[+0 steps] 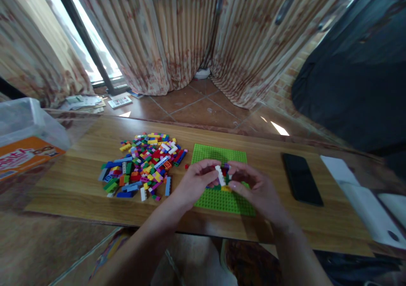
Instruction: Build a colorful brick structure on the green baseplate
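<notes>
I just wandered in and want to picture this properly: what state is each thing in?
Left hand: pinching the white brick
White brick: held, tilted
Right hand: fingers curled, grip unclear
Green baseplate: lying flat, partly covered
Brick pile: loose, jumbled
Phone: lying flat, screen dark
Curtains: hanging, parted at left
</notes>
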The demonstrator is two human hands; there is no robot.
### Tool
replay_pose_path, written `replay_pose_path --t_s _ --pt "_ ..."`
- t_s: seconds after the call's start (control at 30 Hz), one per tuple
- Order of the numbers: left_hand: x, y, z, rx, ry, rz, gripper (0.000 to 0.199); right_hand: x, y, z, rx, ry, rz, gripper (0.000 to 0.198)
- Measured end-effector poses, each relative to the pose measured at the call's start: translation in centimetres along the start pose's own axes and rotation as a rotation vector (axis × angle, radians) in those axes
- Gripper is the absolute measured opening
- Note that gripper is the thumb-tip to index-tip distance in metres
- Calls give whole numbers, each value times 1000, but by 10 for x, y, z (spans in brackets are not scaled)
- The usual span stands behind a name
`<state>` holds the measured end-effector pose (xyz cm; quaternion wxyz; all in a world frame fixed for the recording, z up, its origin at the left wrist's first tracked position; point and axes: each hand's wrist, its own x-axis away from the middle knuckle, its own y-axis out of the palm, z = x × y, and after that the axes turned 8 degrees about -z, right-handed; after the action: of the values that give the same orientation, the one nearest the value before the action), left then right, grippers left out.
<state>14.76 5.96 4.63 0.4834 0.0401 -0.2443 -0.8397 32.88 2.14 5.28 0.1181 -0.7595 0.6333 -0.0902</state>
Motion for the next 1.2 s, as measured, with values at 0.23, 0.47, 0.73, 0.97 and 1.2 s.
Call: replay_pose_path --t_s 0.23,0.47,0.73,0.97,1.2 --pt "4 4 0 115 -23 -73 45 5 11 -13 73 -36 -97 43" --pt "-3 -3 -4 -137 -7 101 26 3 -7 6 331 7 -12 44" --pt "3 -9 -1 -462 -75 -138 23 -1 -7 20 496 23 -11 47" --pt "4 -2 -7 -600 -95 -339 34 -2 -9 20 493 54 -16 48" --pt "0 4 -10 -600 -90 -377 46 0 -14 18 472 74 -23 51"
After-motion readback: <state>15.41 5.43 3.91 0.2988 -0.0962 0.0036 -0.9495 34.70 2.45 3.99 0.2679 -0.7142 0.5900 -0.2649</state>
